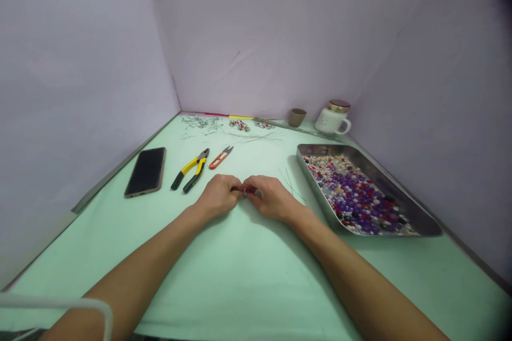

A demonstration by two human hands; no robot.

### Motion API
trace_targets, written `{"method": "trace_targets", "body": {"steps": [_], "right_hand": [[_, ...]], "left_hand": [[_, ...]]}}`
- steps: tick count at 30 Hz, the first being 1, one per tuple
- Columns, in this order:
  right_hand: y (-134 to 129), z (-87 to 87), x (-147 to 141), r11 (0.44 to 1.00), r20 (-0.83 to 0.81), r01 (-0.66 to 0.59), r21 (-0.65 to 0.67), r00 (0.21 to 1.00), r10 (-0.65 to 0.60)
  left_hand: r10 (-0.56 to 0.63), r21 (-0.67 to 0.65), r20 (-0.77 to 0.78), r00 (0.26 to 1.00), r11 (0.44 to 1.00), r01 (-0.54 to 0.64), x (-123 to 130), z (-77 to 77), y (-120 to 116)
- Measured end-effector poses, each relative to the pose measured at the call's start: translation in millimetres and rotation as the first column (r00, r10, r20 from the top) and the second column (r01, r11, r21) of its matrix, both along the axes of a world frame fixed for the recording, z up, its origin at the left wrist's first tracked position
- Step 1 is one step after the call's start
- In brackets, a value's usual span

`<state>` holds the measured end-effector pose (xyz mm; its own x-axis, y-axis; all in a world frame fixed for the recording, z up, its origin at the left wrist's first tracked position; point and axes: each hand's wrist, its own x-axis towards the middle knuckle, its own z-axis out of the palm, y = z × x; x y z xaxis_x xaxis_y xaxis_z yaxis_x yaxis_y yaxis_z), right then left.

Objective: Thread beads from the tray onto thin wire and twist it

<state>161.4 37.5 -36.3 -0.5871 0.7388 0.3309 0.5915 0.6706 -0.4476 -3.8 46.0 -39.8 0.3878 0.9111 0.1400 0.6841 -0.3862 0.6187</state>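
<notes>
My left hand (222, 193) and my right hand (267, 196) meet over the middle of the table, fingertips almost touching. Both are closed in a pinch on a small beaded piece (245, 192) that shows red and silvery bits between them. Fingers cover most of it, so its full shape is hidden. Just beyond the hands lie orange thread snips (218, 161). Pliers with yellow and black handles (194, 169) rest left of the snips. Some thin wires (291, 184) lie to the right of my right hand.
A metal tray (326, 208) of mixed beads stands at right, a dark-screened phone (146, 171) at left. Along the back are wire pieces (202, 123), red-and-silver beaded pieces (239, 126), a brown cup (296, 117) and a lidded white mug (332, 120). Walls enclose three sides.
</notes>
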Motion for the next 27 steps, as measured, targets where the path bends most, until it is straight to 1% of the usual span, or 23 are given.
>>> {"method": "trace_targets", "body": {"steps": [5, 12, 20, 27], "right_hand": [[0.6, -2.4, 0.8, 1.0, 0.0, -0.004, -0.013, 1.0, 0.004], [-0.2, -1.2, -1.7, 1.0, 0.034, -0.01, -0.003, 0.999, 0.01], [-0.3, -1.6, -3.2, 1.0, 0.064, -0.013, -0.003, 0.998, 0.013], [-3.2, 0.0, -6.1, 1.0, 0.104, -0.006, 0.025, 0.995, 0.003]], "left_hand": [[-0.001, 0.022, -0.001, 1.0, 1.0, 0.001, 1.6, 1.6, -1.1], [-0.028, 0.066, -0.046, 0.999, 0.997, 0.031, 0.8, 0.7, -0.4], [-0.041, 0.06, -0.03, 0.999, 0.997, 0.043, -0.8, -0.7, -0.8], [-0.019, 0.053, -0.079, 0.997, 0.998, 0.023, -1.8, -2.7, -1.6]]}}
